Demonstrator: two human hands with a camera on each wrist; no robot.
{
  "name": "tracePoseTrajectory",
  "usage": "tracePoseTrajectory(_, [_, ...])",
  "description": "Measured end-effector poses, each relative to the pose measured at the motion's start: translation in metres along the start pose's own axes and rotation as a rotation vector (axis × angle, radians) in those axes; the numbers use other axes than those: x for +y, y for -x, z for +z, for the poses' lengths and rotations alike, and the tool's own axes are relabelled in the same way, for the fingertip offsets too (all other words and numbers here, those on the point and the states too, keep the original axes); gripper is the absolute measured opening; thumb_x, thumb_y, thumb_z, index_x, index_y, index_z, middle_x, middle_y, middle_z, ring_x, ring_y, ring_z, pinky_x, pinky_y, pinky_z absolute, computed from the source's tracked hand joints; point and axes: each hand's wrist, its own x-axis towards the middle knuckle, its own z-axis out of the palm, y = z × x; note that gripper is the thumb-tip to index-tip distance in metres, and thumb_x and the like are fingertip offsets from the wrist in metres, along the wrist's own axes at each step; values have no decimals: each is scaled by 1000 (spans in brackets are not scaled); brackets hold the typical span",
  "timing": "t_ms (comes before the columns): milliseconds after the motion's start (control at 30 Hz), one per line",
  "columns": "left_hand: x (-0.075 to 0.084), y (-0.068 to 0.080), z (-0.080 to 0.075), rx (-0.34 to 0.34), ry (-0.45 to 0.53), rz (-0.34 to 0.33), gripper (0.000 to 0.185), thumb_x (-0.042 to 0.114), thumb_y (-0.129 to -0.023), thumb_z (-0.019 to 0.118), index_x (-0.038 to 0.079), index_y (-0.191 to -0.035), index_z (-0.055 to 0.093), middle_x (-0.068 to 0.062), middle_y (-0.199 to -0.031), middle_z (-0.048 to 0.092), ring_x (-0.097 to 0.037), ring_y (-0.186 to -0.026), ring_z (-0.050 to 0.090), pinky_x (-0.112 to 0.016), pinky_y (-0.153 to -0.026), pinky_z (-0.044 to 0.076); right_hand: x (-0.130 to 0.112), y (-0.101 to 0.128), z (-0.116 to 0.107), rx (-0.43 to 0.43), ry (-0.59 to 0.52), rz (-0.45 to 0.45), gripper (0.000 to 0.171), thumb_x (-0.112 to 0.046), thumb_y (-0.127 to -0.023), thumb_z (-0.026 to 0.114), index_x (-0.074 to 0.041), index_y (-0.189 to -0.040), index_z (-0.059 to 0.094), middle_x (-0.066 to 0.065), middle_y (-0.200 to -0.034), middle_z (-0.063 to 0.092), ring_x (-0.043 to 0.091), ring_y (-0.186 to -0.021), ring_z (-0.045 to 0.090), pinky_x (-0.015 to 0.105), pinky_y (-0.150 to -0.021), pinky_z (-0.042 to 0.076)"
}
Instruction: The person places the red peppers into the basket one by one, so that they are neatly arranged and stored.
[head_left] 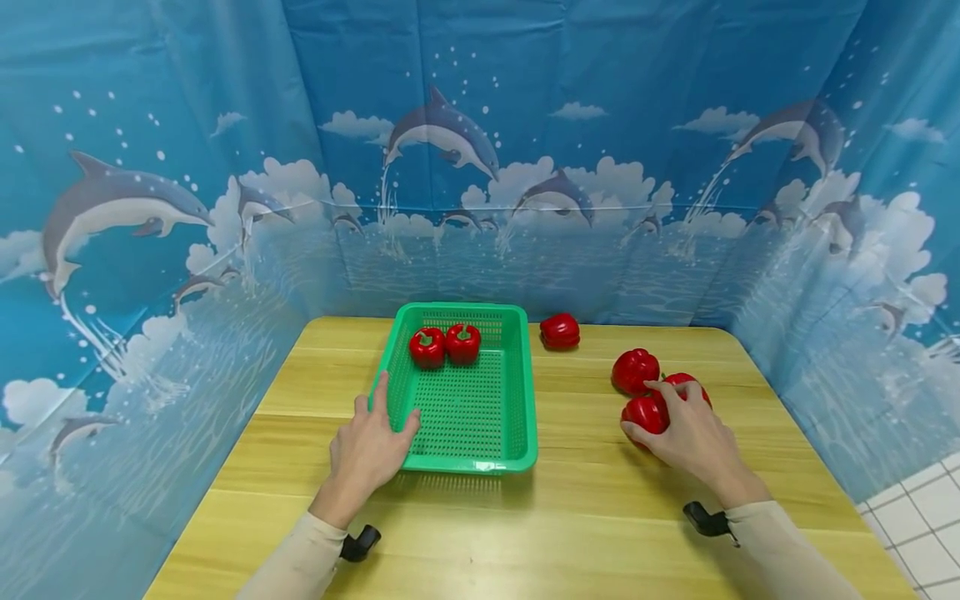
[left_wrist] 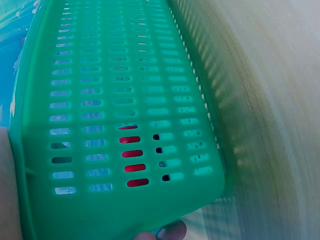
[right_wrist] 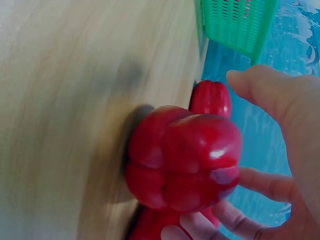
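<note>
A green plastic basket [head_left: 536,392] stands on the table, two red bell peppers [head_left: 463,345] upright at its far left. My left hand [head_left: 367,446] holds its near left corner, thumb over the rim and index finger stretched along the side. Fingertips [left_wrist: 172,231] show against the basket's outer wall in the left wrist view. My right hand [head_left: 693,437] reaches round the nearest red bell pepper [right_wrist: 185,157] of three clustered at the right. In the right wrist view its fingers lie behind that pepper, while the thumb [right_wrist: 245,82] stands apart from it.
Another red bell pepper [head_left: 559,332] lies on its side at the table's back edge, right of the basket. Behind the wooden table [head_left: 465,533] hangs a blue dolphin-print curtain [head_left: 480,258], which also runs along both sides.
</note>
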Motion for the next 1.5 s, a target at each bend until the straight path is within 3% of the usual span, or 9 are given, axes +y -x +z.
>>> tracePoseTrajectory(533, [-1,-2,1,-10,0,-10,98,67,-115,57,19,-189,16,-33,-162,56,-29,-54,53,-37,-48,42,5,0,15,46,-47,-42,86,-39,-91,100,1,-156,60,40,-149,50,63,-130,57,82,-100,62])
tracePoseTrajectory(1500, [0,-2,0,-5,11,-8,97,64,-115,60,19,-189,17,-34,-162,57,-29,-52,52,-37,-46,41,-4,4,17,45,-89,-50,80,-32,-93,99,2,-155,61,38,-145,54,60,-126,62,80,-96,65])
